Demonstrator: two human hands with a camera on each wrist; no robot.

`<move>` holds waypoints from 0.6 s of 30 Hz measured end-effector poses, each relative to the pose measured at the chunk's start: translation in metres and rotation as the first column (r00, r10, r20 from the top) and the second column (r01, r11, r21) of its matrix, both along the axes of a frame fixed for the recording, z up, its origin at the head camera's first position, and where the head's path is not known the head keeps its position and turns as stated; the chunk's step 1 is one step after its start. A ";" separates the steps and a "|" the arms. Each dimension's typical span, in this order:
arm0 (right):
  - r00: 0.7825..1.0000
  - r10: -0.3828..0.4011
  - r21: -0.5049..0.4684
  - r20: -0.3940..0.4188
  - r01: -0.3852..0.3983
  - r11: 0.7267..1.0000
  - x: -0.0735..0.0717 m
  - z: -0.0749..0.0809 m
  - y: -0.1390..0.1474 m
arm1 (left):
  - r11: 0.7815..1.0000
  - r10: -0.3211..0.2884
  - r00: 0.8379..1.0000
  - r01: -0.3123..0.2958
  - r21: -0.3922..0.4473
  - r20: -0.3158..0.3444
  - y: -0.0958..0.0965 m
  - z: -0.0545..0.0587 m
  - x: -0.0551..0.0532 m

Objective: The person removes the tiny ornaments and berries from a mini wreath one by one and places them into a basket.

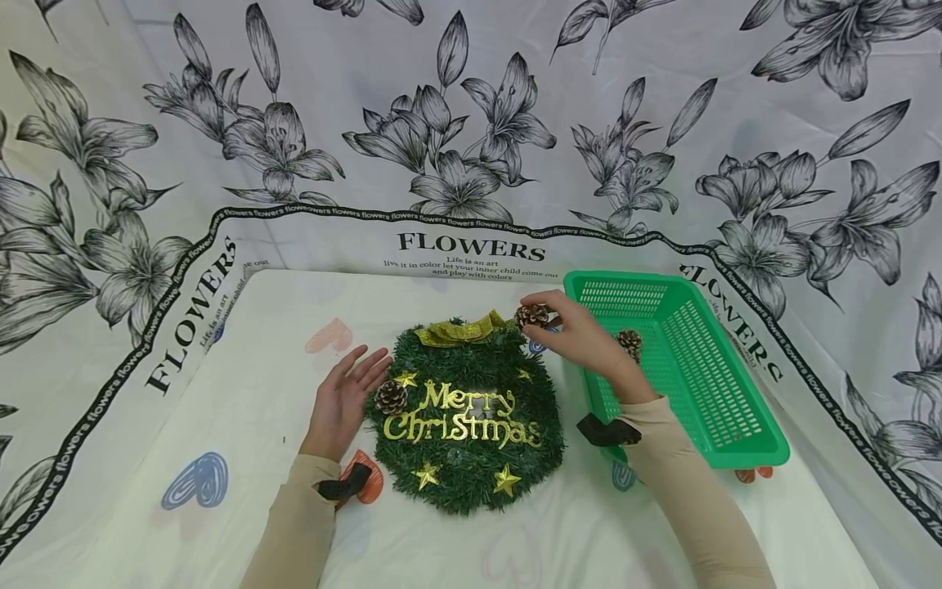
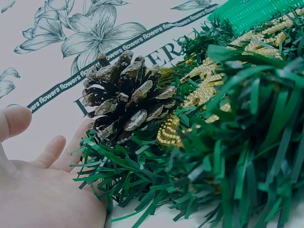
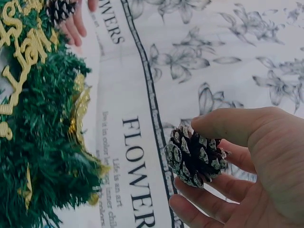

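A green tinsel wreath [image 1: 471, 483] lies on the table, with gold "Merry Christmas" lettering [image 1: 464, 417], gold stars and a gold ribbon bow [image 1: 464, 329] at its top. One pine cone [image 1: 391, 397] sits on the wreath's left side, brown with pale scale tips. Beside that edge my left hand [image 1: 340, 405] rests with its fingers loosely extended, holding nothing. My right hand [image 1: 577, 335] pinches a second pine cone [image 3: 195, 156] between thumb and fingers, near the wreath's upper right by the bow.
To the right stands a green plastic basket [image 1: 736, 360] with slotted walls, with another pine cone [image 1: 629, 343] in it near its left wall. The table cover [image 1: 257, 343] is white with printed hearts. Behind hangs a white curtain [image 1: 294, 49] with black lilies.
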State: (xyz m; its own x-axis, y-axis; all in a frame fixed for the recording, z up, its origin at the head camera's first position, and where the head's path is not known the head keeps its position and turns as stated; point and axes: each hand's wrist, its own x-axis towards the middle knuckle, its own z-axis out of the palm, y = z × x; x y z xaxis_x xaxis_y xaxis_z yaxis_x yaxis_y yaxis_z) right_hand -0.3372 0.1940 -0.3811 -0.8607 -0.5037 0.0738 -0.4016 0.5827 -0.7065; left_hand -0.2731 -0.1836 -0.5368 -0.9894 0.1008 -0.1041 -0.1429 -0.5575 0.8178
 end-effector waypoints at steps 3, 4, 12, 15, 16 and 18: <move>1.000 -0.025 -0.005 0.001 0.025 1.000 0.000 0.000 0.008 | 1.000 0.002 1.000 -0.002 -0.002 0.000 -0.001 -0.001 0.000; 0.999 -0.037 -0.008 0.006 0.037 0.999 0.000 0.000 0.012 | 1.000 0.003 1.000 -0.003 0.000 0.001 -0.001 -0.001 0.000; 0.992 -0.130 -0.018 -0.004 0.130 0.991 0.000 0.000 0.034 | 1.000 0.002 1.000 -0.002 0.000 0.006 -0.002 -0.003 -0.001; 0.987 -0.157 -0.020 -0.015 0.157 0.987 0.000 -0.001 0.041 | 1.000 0.000 1.000 0.000 -0.006 0.000 -0.001 -0.003 -0.001; 0.987 -0.160 -0.023 -0.018 0.159 0.987 -0.001 -0.001 0.043 | 1.000 0.000 1.000 0.000 -0.005 0.001 -0.001 -0.003 -0.001; 0.985 -0.173 -0.019 -0.023 0.173 0.985 -0.001 -0.001 0.048 | 1.000 0.001 1.000 -0.001 -0.004 0.004 -0.001 -0.003 -0.001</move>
